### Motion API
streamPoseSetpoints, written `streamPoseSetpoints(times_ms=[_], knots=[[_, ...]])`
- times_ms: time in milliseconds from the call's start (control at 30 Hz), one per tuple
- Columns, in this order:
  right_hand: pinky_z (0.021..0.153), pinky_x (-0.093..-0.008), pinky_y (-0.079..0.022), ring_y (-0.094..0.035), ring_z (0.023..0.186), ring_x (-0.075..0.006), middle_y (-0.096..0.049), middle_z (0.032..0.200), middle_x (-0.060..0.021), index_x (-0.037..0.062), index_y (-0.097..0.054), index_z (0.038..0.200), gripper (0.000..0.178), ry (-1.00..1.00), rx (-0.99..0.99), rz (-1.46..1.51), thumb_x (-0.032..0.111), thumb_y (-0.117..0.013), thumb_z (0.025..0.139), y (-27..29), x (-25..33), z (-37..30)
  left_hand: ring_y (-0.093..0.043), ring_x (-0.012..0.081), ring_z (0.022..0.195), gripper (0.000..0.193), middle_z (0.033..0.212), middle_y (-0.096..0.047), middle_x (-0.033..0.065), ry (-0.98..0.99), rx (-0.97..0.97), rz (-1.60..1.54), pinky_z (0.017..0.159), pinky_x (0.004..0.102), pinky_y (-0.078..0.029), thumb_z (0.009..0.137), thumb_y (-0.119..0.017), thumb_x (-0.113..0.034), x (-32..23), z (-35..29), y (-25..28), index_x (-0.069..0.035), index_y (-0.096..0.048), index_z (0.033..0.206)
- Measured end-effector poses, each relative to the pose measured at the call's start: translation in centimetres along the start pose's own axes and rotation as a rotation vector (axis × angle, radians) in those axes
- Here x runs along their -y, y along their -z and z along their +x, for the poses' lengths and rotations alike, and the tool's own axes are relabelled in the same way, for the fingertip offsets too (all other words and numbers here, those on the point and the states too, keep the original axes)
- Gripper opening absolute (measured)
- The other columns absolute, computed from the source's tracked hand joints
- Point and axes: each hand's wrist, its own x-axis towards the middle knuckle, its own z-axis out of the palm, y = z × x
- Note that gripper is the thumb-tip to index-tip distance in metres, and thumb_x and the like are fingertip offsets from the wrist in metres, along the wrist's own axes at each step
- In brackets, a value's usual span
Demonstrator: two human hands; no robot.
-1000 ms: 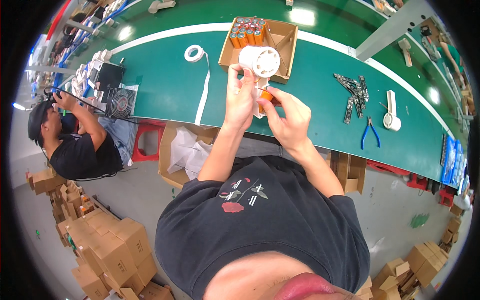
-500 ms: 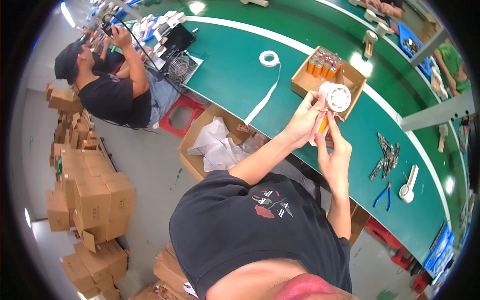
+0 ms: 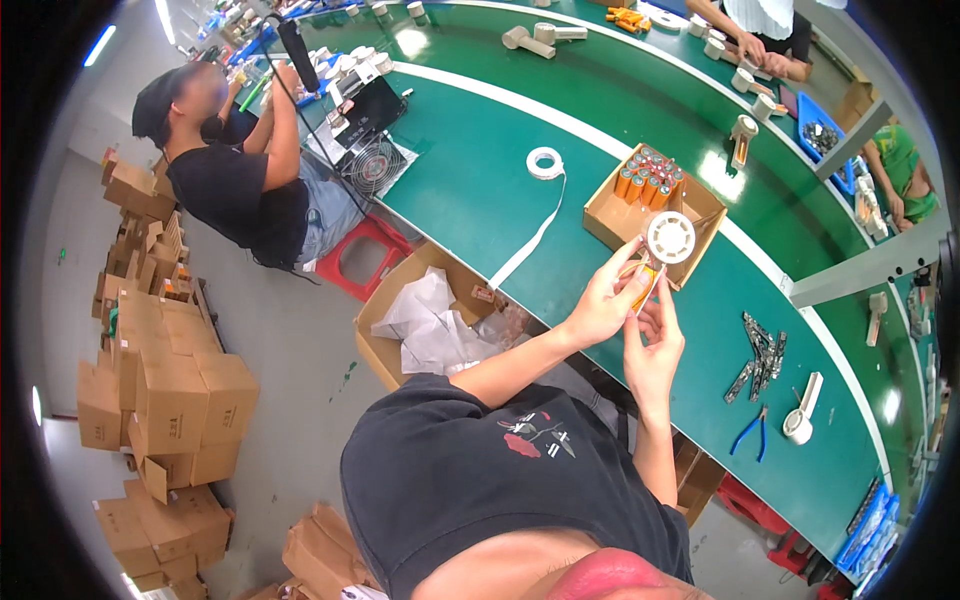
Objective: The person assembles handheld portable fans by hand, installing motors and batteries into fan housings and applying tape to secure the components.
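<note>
Our left hand (image 3: 603, 303) and right hand (image 3: 655, 348) together grip the white round-headed device (image 3: 671, 238). Beyond them sits an open carton (image 3: 614, 226) of orange cells (image 3: 650, 182).

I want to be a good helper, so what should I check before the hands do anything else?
1. Left hand has a grip on the white fan: ok.
2. Right hand close to the fan: ok.
3. Orange battery all the way in: cannot tell, fingers hide it.
4. Other batteries inside the box: ok.
5. Tape roll fully wound: not ok, a strip trails out.
6. Pliers away from both hands: ok.
</note>
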Motion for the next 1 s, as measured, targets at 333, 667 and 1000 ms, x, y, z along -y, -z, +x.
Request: streamPoseSetpoints(times_ms=[333, 667, 1000], knots=[[0.08, -0.0302, -0.059, -0.072, 0.1, -0.0235, -0.071, 0.115, -0.0214, -0.0027, -0.047, 0.144, 0.062, 0.259, -0.086, -0.055, -0.014, -0.06, 0.084, -0.8, -0.8, 1.0, -0.065, 0.0123, 0.099, 0.038, 0.114, -0.067, 0.0116, -0.147, -0.037, 0.199, 0.084, 0.0262, -0.054, 0.104, -0.048, -0.006, -0.4, 0.8, -0.6, 0.004, -0.041, 0.14], [0.055, -0.0221, -0.053, -0.069, 0.066, -0.0115, -0.073, 0.086, -0.0107, 0.0022, -0.055, 0.14, 0.051, 0.092, -0.155, 0.029, 0.003, -0.069, 0.091, 1.5, -2.1, 3.1, -0.067, 0.015, 0.089, 0.038, 0.113, -0.067, 0.0121, -0.003, 0.138, 0.198, 0.081, 0.0296, -0.055, 0.104, -0.053, -0.023, -5.1, 10.0, 1.5, 0.0, -0.05, 0.134], [0.052, -0.0211, -0.051, -0.062, 0.059, -0.0072, -0.067, 0.073, -0.0051, -0.0035, -0.071, 0.105, 0.015, -0.108, -0.4, -0.254, 0.005, -0.069, 0.093, 6.8, -7.7, -4.2, -0.065, 0.019, 0.076, 0.025, 0.101, -0.064, 0.013, 0.26, -0.27, 0.202, 0.06, 0.0277, -0.051, 0.101, -0.056, -0.015, -1.1, 33.4, 15.8, -0.001, -0.056, 0.121]])
